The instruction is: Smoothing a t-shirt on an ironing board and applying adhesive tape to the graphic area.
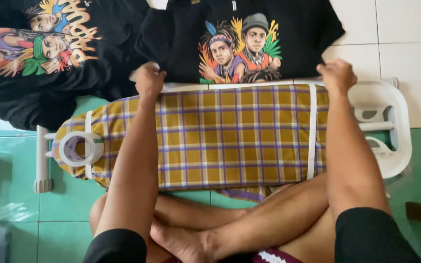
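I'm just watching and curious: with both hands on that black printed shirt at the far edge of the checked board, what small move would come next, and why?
Probably a pull toward the body. The left hand and right hand each grip the black shirt at its near edge, yet it lies almost wholly beyond the ironing board, whose checked top is bare apart from a tape roll.

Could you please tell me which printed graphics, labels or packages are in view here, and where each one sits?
Black T-shirt, beyond the ironing board, held by both hands: colourful print of two figures.
Second black T-shirt, upper left on the floor: cartoon figures with orange lettering.
Tape roll, on the board's left end: white ring.
No screens or signs.
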